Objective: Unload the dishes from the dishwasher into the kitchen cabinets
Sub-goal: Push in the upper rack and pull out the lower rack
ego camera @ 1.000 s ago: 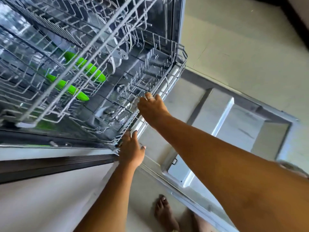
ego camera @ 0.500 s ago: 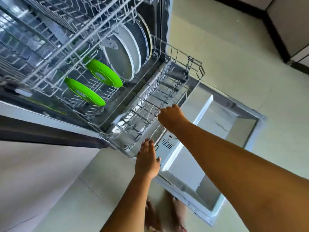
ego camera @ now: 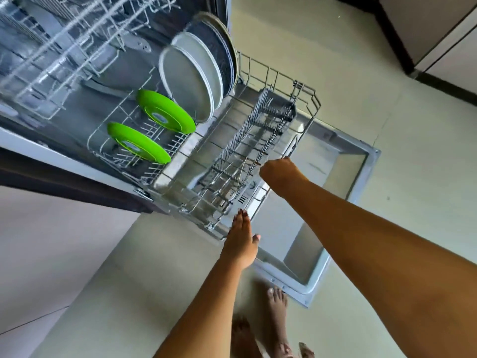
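On the lower rack (ego camera: pixel 317 98), two green plates (ego camera: pixel 165 113) (glossy, upright).

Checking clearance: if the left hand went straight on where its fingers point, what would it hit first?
Likely the rack, at its front rim right ahead of the left hand; depth is unclear.

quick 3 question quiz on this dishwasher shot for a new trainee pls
1. How many green plates stand in the lower rack?
2. The right hand is: A) gripping the rack's front rim, B) holding a plate, C) resting on the floor.
3. True or false: the left hand holds a fork.

Key: 1) two. 2) A. 3) false; its fingers are straight and it holds nothing.
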The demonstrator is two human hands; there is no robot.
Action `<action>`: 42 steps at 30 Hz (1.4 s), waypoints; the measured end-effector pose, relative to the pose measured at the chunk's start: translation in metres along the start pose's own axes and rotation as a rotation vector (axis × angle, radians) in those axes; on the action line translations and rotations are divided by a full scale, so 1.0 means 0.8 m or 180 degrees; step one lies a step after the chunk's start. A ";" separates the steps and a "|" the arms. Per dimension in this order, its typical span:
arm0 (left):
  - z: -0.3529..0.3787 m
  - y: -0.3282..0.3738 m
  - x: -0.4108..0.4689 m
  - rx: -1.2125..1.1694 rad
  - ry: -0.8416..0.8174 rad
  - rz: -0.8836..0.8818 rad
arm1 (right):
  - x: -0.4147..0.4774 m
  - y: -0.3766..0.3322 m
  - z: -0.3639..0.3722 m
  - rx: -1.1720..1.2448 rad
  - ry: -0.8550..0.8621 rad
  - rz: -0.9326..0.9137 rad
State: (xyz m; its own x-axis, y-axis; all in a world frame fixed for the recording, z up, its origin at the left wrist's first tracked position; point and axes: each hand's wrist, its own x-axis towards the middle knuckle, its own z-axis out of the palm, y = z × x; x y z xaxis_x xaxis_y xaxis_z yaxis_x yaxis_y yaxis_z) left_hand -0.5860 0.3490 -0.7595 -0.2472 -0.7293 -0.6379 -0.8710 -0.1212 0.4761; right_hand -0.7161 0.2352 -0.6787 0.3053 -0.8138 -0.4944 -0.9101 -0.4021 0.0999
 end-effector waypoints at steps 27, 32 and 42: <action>0.110 0.095 -0.057 0.0016 -0.0528 -0.0165 | -0.103 0.086 0.105 0.0083 -0.0716 0.0044; 0.103 0.086 -0.074 0.0221 0.0077 -0.0217 | -0.105 0.083 0.107 0.0055 -0.0842 -0.0063; 0.021 0.062 -0.098 0.0009 0.0847 -0.0463 | -0.113 0.014 0.071 0.0290 -0.0625 -0.0271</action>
State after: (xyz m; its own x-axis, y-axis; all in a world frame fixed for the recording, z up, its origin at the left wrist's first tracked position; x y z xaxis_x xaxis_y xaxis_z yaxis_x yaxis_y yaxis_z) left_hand -0.6167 0.4117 -0.6958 -0.0003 -0.8553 -0.5182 -0.8903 -0.2357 0.3895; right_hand -0.7698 0.3277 -0.6820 0.3300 -0.6778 -0.6570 -0.9077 -0.4191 -0.0236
